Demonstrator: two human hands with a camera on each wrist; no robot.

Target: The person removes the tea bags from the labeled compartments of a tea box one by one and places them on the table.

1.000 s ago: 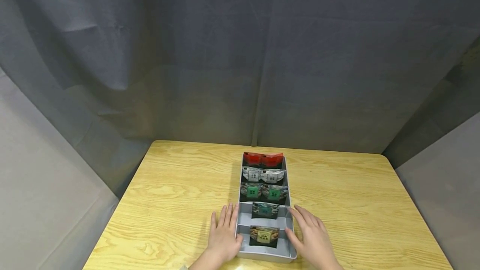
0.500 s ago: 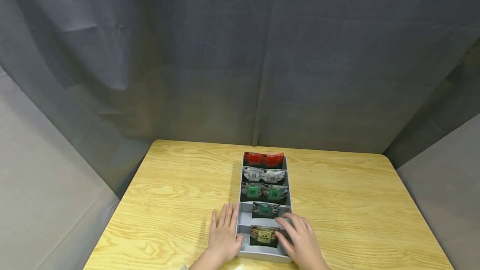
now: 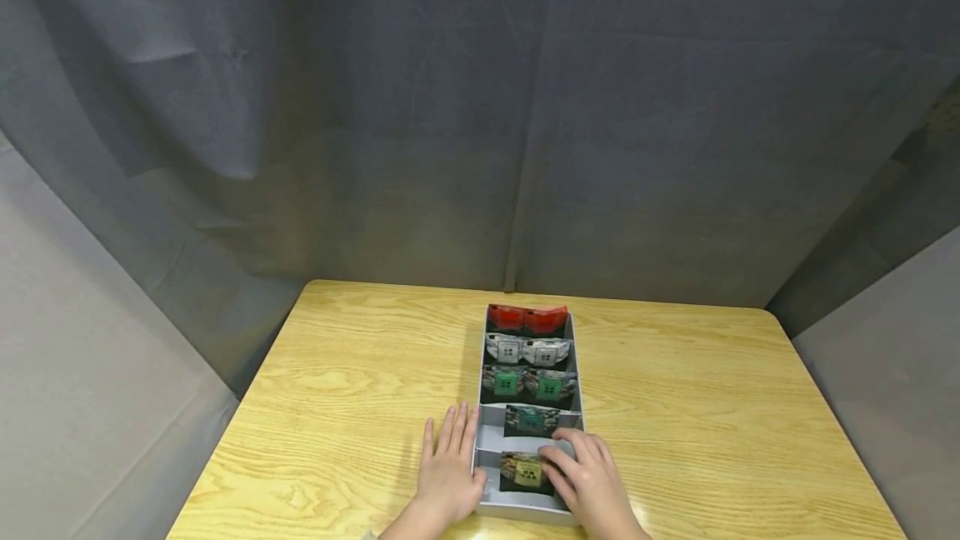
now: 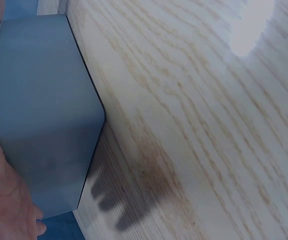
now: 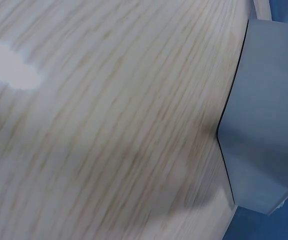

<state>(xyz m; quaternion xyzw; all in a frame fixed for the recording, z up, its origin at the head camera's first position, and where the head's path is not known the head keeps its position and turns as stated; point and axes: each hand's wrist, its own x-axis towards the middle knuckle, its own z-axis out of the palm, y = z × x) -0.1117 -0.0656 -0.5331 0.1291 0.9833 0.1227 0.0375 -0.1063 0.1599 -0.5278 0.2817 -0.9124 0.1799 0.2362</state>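
A long grey divided box (image 3: 525, 513) lies on the table, with small sachets standing in its compartments. In the nearest compartment is a sachet with a yellow label (image 3: 525, 473); my right hand (image 3: 596, 486) pinches its upper right edge between thumb and fingers. One compartment farther stands a sachet with a teal label (image 3: 531, 421). My left hand (image 3: 447, 473) rests with straight fingers against the box's left side, its thumb at the rim. In the left wrist view the left hand (image 4: 4, 195) touches the box wall (image 4: 44, 110). The right wrist view shows the box's outer wall (image 5: 264, 115), with the right hand mostly out of sight.
Farther back in the box are pairs of green-labelled sachets (image 3: 550, 388), white sachets (image 3: 546, 353) and red sachets (image 3: 545, 322). The wooden table (image 3: 690, 407) extends to both sides, with a grey curtain (image 3: 420, 148) behind it.
My right hand has moved left from the box's right rim to the yellow-labelled sachet, its fingers closing at the edge. The left hand has stayed in place.
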